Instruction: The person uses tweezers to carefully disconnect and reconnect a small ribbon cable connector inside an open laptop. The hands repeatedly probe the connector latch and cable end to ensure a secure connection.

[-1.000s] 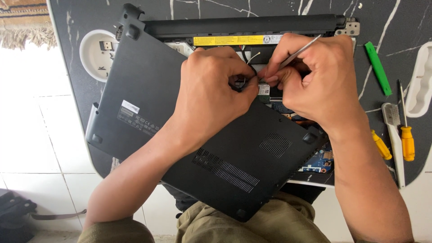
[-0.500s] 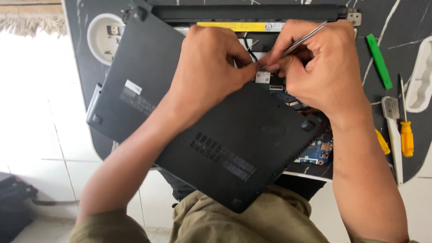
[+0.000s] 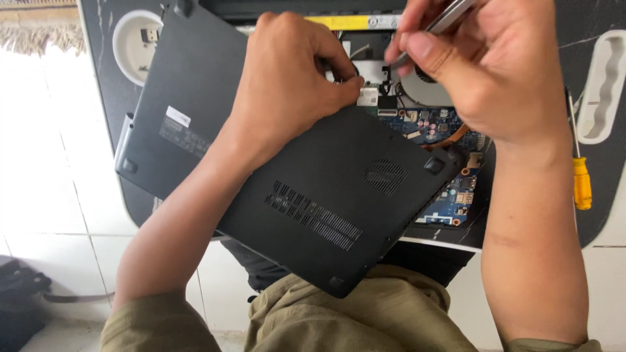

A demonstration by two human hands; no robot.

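Observation:
A black laptop bottom cover [image 3: 313,182] lies skewed over an opened laptop, whose blue circuit board [image 3: 450,192] and fan [image 3: 424,88] show at the right. My left hand [image 3: 293,85] rests on the cover with its fingertips pinched at a small white part [image 3: 367,96] on the board's edge. My right hand [image 3: 489,65] holds silver tweezers [image 3: 443,19] whose tips point down next to the left fingers. What the left fingers pinch is hidden.
A white round dish [image 3: 134,45] with small parts sits at the upper left on the dark marbled table [image 3: 98,39]. A yellow-handled screwdriver [image 3: 580,179] and a white tray [image 3: 603,85] lie at the right. White floor tiles and a woven mat edge [image 3: 36,26] are at the left.
The view has closed in on the laptop. My right hand has lifted towards the top of the frame with the tweezers, uncovering the fan and more of the board. My left hand stays on the cover.

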